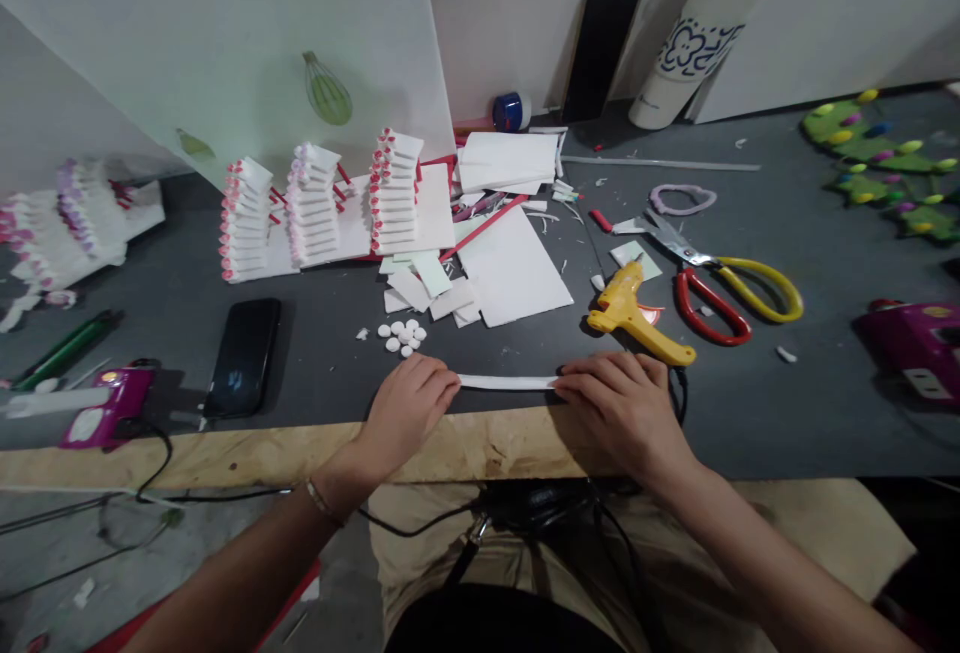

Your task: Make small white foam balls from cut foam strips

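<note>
Specimen: one narrow white foam strip (506, 383), long and flat, with straight edges and no visible marks. You have it lying crosswise on the dark tabletop (322, 373), close to its near edge. Its left end sits pinched at your left grip (409, 408), its right end at your right grip (619, 408); the middle span lies exposed.

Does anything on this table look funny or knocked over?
Yes, the white stack with purple tips at the far left leans over sideways, while the three white stacks with pink tips stand upright. White scraps lie scattered on the dark table.
</note>
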Demonstrator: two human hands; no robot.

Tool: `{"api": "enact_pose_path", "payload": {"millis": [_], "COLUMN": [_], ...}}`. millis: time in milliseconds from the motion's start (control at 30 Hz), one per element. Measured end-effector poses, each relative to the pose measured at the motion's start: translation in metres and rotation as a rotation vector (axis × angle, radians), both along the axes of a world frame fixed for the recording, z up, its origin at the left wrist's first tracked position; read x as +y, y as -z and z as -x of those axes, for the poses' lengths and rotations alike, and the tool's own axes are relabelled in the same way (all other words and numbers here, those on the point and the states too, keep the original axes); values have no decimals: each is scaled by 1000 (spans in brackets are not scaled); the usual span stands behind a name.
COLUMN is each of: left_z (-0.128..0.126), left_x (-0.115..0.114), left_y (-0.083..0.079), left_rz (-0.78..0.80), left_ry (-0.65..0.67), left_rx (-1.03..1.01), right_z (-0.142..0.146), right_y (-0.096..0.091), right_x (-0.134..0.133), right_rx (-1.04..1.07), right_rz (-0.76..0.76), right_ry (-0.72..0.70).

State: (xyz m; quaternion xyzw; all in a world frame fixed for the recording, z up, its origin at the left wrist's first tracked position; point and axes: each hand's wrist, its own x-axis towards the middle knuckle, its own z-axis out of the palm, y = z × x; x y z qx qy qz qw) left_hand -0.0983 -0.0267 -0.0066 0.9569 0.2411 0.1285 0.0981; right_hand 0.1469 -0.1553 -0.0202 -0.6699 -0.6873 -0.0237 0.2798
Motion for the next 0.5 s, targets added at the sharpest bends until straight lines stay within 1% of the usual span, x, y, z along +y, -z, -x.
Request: {"api": "enact_pose_path", "payload": {"millis": [167, 333, 500], "left_z": [0, -1, -2], "left_x": [-1, 1, 6], "left_y": [-1, -4, -7], "left_rz": [73, 204, 295], "left_ry": [-67, -125, -138], "left_rx": [-34, -55, -34], "right_z": [0, -5, -10], "right_y": [-1, 1, 3], "right_x": [1, 1, 1], "right_rx": [10, 29, 50], "right_rz": [48, 106, 151], "right_ry": [80, 120, 106]}}
